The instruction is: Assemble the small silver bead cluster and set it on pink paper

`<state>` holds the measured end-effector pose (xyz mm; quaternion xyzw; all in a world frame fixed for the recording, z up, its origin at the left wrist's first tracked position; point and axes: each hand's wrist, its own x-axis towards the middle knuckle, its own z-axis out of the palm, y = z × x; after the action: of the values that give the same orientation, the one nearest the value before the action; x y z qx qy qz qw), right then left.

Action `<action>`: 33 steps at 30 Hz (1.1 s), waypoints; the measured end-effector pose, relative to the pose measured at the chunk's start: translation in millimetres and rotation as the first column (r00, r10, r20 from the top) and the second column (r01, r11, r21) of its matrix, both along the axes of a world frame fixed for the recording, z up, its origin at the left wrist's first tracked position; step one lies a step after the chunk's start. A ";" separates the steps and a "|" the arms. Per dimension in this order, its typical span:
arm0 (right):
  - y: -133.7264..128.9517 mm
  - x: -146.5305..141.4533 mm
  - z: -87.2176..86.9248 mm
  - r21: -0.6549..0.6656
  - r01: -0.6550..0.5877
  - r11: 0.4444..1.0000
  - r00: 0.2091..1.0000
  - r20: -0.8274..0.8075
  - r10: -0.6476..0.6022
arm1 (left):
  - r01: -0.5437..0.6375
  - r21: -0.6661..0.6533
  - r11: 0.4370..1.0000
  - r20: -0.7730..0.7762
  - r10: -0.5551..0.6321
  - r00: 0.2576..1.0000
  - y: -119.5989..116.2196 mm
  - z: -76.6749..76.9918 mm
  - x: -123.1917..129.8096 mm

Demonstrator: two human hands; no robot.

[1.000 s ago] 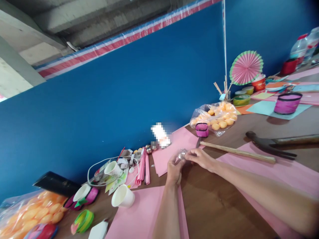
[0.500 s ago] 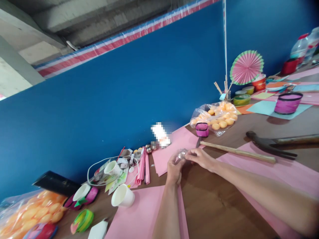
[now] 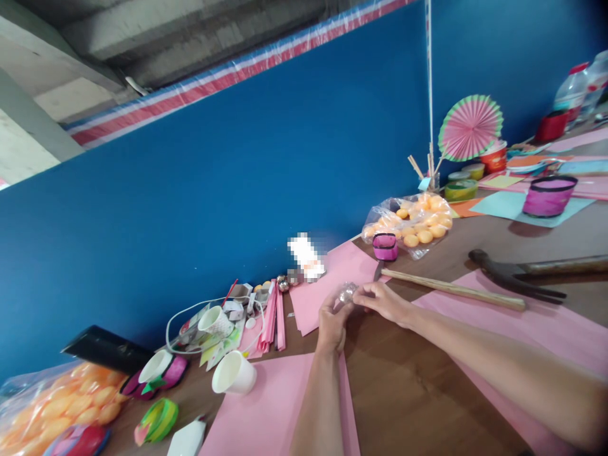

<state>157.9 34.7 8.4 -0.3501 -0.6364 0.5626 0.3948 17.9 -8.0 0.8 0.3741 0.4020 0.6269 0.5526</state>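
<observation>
My left hand (image 3: 333, 323) is closed around a small shiny silvery ball (image 3: 347, 292), holding it above the table. From the right, my right hand (image 3: 382, 303) pinches at the ball's near side with thumb and forefinger; whether a separate small piece sits between those fingertips I cannot tell. Beneath and behind the hands lies a pink paper sheet (image 3: 332, 266). Similar shiny balls (image 3: 284, 283) rest against the blue wall, beside a bundle of pink paper strips (image 3: 272, 323).
A wooden-handled hammer (image 3: 456, 290) and a claw hammer (image 3: 503, 275) lie to the right. Bags of orange balls stand at the back (image 3: 425, 221) and far left (image 3: 76, 399). A white paper cup (image 3: 234, 373) stands left, near a looped white cable (image 3: 171, 323).
</observation>
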 end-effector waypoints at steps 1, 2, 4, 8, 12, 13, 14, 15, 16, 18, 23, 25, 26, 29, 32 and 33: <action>0.0 0.0 0.3 0.000 0.001 1.000 1.000 0.001 -0.001 | 0.000 0.004 1.000 -0.005 0.000 1.000 0.0 0.0 -0.1; -0.1 -0.1 0.7 -0.001 0.003 1.000 1.000 0.002 -0.003 | 0.003 0.007 1.000 -0.011 -0.003 1.000 -0.1 0.1 -0.2; -0.1 -0.5 1.7 -0.008 0.008 1.000 1.000 0.005 -0.008 | 0.005 0.010 1.000 -0.020 -0.005 1.000 0.0 0.0 -0.3; -0.2 -0.8 2.8 -0.031 0.016 0.999 1.000 0.002 -0.016 | 0.013 -0.003 1.000 -0.024 -0.013 1.000 -0.3 -0.3 0.0; 0.2 -0.5 1.0 -0.068 0.031 0.997 0.999 -0.008 -0.032 | 0.016 -0.022 1.000 -0.044 -0.016 0.999 -1.3 0.8 0.9; 0.5 -0.6 0.1 -0.073 0.031 0.997 0.999 -0.013 -0.032 | 0.013 -0.024 1.000 -0.047 -0.014 0.999 -1.6 1.4 1.2; 0.8 -0.6 -0.8 -0.075 0.028 0.997 0.999 -0.018 -0.030 | 0.011 -0.024 1.000 -0.048 -0.012 0.999 -1.8 2.0 1.5; 1.1 -0.7 -1.6 -0.075 0.024 0.997 0.999 -0.023 -0.026 | 0.011 -0.022 1.000 -0.049 -0.012 0.999 -2.0 2.5 1.9; 1.4 -0.8 -2.3 -0.074 0.019 0.997 0.999 -0.028 -0.021 | 0.010 -0.022 1.000 -0.050 -0.011 0.999 -2.1 3.0 2.1; 2.0 -0.7 -3.0 -0.074 0.007 0.997 0.999 -0.038 -0.010 | 0.012 -0.026 1.000 -0.050 -0.014 0.999 -2.3 3.4 2.3; 2.9 0.5 -1.6 -0.081 -0.037 0.996 0.997 -0.069 0.032 | 0.004 -0.018 1.000 -0.061 -0.005 0.998 -2.2 1.9 1.3; 2.4 1.3 -0.4 -0.072 -0.060 0.996 0.994 -0.095 0.053 | 0.007 -0.013 1.000 -0.053 -0.008 0.999 -2.0 1.7 1.1; 2.0 1.7 0.3 -0.063 -0.074 0.995 0.992 -0.111 0.066 | 0.007 -0.008 1.000 -0.046 -0.007 0.999 -2.0 2.0 1.1; 0.1 2.0 2.5 -0.059 -0.086 0.995 0.983 -0.165 0.075 | 0.012 0.010 1.000 -0.022 -0.012 1.000 -2.2 4.7 2.1; -1.2 1.7 4.2 -0.107 -0.048 0.993 0.982 -0.188 0.027 | 0.021 0.020 1.000 0.005 -0.021 1.000 -2.8 8.4 3.6; -1.4 1.7 4.6 -0.117 -0.032 0.993 0.982 -0.190 0.009 | 0.024 0.019 1.000 0.011 -0.024 1.000 -3.0 9.3 4.0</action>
<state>159.6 33.3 13.0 -0.3115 -0.5646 0.6346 0.4260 21.9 -11.0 10.1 0.3804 0.3884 0.6261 0.5589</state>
